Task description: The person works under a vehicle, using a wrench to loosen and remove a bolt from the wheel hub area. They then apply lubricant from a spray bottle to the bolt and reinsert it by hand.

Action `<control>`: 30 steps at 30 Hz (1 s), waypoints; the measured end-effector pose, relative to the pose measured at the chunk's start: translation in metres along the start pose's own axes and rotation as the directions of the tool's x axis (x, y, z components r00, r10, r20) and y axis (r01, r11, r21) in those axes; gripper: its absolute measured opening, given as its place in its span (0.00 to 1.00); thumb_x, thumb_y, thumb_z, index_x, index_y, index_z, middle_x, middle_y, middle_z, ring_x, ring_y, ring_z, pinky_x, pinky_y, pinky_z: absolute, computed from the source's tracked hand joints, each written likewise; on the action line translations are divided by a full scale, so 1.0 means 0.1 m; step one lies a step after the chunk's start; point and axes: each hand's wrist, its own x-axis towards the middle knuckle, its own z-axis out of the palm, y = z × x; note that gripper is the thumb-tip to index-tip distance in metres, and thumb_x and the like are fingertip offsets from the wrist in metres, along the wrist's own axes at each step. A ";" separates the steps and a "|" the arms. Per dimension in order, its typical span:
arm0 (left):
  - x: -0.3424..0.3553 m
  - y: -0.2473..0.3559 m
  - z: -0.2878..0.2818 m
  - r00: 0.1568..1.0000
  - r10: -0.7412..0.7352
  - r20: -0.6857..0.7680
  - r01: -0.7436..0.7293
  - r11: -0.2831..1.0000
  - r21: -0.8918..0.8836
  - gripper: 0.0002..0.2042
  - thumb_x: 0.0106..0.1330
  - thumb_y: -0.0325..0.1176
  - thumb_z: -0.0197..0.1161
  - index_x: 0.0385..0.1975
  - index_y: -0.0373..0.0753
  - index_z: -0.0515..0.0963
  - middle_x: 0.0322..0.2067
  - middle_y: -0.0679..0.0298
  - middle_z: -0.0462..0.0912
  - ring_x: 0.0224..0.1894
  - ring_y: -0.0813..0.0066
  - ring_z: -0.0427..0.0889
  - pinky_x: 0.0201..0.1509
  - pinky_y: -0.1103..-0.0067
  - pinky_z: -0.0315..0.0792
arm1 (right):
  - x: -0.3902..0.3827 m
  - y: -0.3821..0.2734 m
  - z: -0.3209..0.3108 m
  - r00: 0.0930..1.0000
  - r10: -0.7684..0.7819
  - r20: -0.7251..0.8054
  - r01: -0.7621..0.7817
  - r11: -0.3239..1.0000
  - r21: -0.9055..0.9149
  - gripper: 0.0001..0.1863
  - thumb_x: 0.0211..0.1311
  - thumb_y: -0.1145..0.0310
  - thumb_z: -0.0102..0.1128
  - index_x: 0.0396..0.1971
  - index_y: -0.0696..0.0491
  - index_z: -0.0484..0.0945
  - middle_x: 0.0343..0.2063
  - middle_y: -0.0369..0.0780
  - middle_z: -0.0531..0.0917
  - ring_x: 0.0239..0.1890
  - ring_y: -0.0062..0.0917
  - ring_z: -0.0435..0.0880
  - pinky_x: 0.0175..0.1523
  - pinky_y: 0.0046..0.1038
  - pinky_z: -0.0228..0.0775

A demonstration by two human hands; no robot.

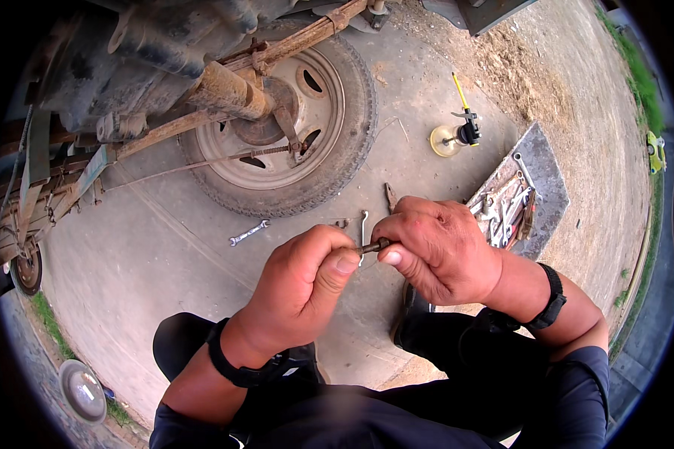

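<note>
A dark, rusty bolt (369, 248) spans the gap between my two hands, in front of my knees. My left hand (296, 280) is closed, its thumb and curled forefinger pinching the bolt's left end. On the other end, the thumb and forefinger of my right hand (445, 251) grip what looks like its head or a nut, partly hidden by the fingers. Just beyond the hands, a slim wrench (364, 221) lies on the ground beside a pair of pliers (390, 196). Another open-ended wrench (249, 233) rests farther left, near the tyre.
A vehicle's wheel (357, 150) stands ahead, with a rusty axle tube (228, 91) and a thin rod (202, 163) running left from it. At right, a metal tray (550, 191) holds several wrenches. A pump oil can (447, 141) with a yellow spout sits beyond it.
</note>
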 end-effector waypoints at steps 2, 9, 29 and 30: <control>0.01 0.01 0.01 0.999 0.050 -0.017 -0.049 0.996 0.073 0.08 0.73 0.33 0.57 0.35 0.34 0.71 0.23 0.60 0.71 0.23 0.67 0.71 0.29 0.75 0.68 | 0.00 0.00 0.02 1.000 0.009 -0.017 -0.008 0.999 0.047 0.05 0.69 0.69 0.56 0.36 0.55 0.76 0.25 0.39 0.75 0.24 0.36 0.76 0.28 0.34 0.69; 0.06 -0.07 0.02 0.943 0.332 -0.017 -0.300 0.873 0.385 0.08 0.68 0.31 0.62 0.35 0.35 0.71 0.25 0.57 0.73 0.24 0.59 0.74 0.27 0.71 0.68 | 0.02 -0.09 0.01 0.911 0.375 0.172 -0.412 0.799 0.438 0.14 0.72 0.61 0.55 0.29 0.55 0.75 0.21 0.41 0.78 0.25 0.34 0.80 0.33 0.34 0.72; 0.06 -0.01 0.01 0.975 0.217 0.038 -0.219 0.938 0.268 0.08 0.69 0.32 0.62 0.36 0.35 0.71 0.25 0.59 0.73 0.24 0.64 0.72 0.29 0.75 0.69 | -0.01 0.02 -0.02 0.989 0.138 0.050 -0.144 0.978 0.151 0.10 0.72 0.65 0.54 0.30 0.52 0.75 0.22 0.37 0.74 0.20 0.28 0.74 0.23 0.31 0.64; 0.06 -0.02 0.01 0.966 0.254 0.041 -0.253 0.911 0.326 0.08 0.69 0.32 0.62 0.35 0.35 0.71 0.25 0.59 0.73 0.24 0.63 0.73 0.29 0.74 0.69 | -0.01 -0.02 -0.01 0.954 0.278 0.111 -0.299 0.891 0.340 0.12 0.73 0.65 0.52 0.29 0.53 0.74 0.20 0.37 0.73 0.20 0.27 0.73 0.24 0.31 0.64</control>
